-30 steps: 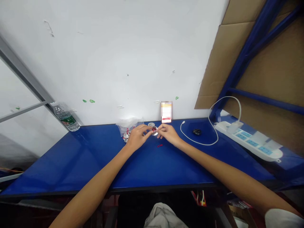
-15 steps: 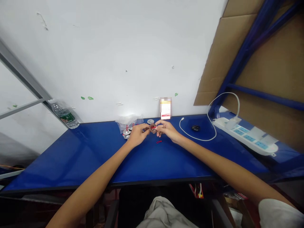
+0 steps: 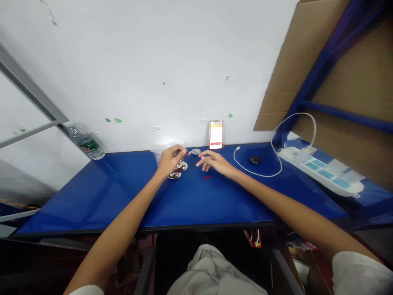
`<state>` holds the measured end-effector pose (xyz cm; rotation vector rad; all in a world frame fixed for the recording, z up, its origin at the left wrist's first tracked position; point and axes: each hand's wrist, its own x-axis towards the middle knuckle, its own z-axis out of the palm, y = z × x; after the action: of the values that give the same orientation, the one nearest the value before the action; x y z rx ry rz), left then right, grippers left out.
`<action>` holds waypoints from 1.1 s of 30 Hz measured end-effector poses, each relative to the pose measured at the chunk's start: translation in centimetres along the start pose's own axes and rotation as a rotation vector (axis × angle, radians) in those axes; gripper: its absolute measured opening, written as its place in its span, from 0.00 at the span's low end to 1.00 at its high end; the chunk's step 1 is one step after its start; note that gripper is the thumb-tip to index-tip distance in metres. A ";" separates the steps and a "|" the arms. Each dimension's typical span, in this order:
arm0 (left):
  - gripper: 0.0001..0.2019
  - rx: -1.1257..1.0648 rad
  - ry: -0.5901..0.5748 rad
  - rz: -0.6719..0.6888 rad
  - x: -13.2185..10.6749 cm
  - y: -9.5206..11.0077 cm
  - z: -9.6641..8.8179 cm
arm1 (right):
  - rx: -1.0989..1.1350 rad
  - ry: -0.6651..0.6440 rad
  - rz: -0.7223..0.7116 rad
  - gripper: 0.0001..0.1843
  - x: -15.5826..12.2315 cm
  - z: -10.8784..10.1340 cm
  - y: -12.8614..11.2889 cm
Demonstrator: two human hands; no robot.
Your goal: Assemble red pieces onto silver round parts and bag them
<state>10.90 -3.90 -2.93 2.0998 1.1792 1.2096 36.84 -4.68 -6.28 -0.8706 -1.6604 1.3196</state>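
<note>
My left hand (image 3: 170, 162) is pinched on a red cord loop, and a small round disc seen nearly edge-on (image 3: 189, 154) hangs from it. Below that hand lie several shiny round discs (image 3: 175, 175) with red cords, partly hidden by the fingers. A clear plastic bag (image 3: 156, 152) sits behind the hand. My right hand (image 3: 214, 163) hovers to the right with fingers apart and nothing in them. Between the hands, farther back, a flat round disc (image 3: 195, 151) rests on the blue table. A loose red cord loop (image 3: 206, 177) lies just below my right hand.
A phone (image 3: 216, 135) leans on the wall behind the blue table (image 3: 190, 205). To the right are a white cable (image 3: 260, 175), a dark mouse-like object (image 3: 254, 160) and a white power strip (image 3: 322, 172). A water bottle (image 3: 89, 144) stands tilted at the left.
My hands have come apart; the disc with its red cord is now in my left hand alone. My right hand has let go and opened. More discs show below my left hand.
</note>
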 end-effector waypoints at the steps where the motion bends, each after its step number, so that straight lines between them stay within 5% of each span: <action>1: 0.12 0.134 0.061 0.024 0.2 -0.2 -0.7 | -0.112 0.017 -0.034 0.19 0.0 -0.4 0.0; 4: 0.06 0.459 0.125 0.033 0.9 -0.7 -2.6 | -0.459 -0.014 -0.142 0.10 -0.3 -2.0 -0.6; 7: 0.05 0.609 0.056 -0.039 1.2 -1.3 -3.6 | -0.597 -0.236 -0.159 0.09 -0.9 -3.6 -1.5; 11: 0.04 0.696 -0.049 -0.118 1.1 -1.8 -3.6 | -0.687 -0.400 -0.192 0.16 -1.2 -3.9 -2.1; 15: 0.04 0.722 -0.138 -0.183 1.1 -2.3 -3.4 | -0.771 -0.474 -0.261 0.05 -1.1 -3.2 -2.1; 19: 0.06 0.698 -0.028 -0.069 1.2 -2.0 -3.7 | -0.774 -0.445 -0.259 0.05 -1.3 -3.1 -2.2; 24: 0.07 0.425 0.132 0.075 0.6 0.0 -2.4 | -0.514 -0.280 -0.136 0.08 -1.2 -2.5 -1.8; 29: 0.12 -0.095 -0.266 0.159 -0.8 1.4 1.8 | 0.033 -0.084 -0.054 0.23 -0.5 -0.4 -0.6; 33: 0.15 -0.267 -0.270 0.118 -1.5 1.0 3.8 | 0.194 -0.064 -0.037 0.29 -0.5 0.7 -0.1</action>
<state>14.25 -5.53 -4.89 2.0706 0.7419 1.0281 36.43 -5.44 -6.38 -0.6864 -1.5580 1.4682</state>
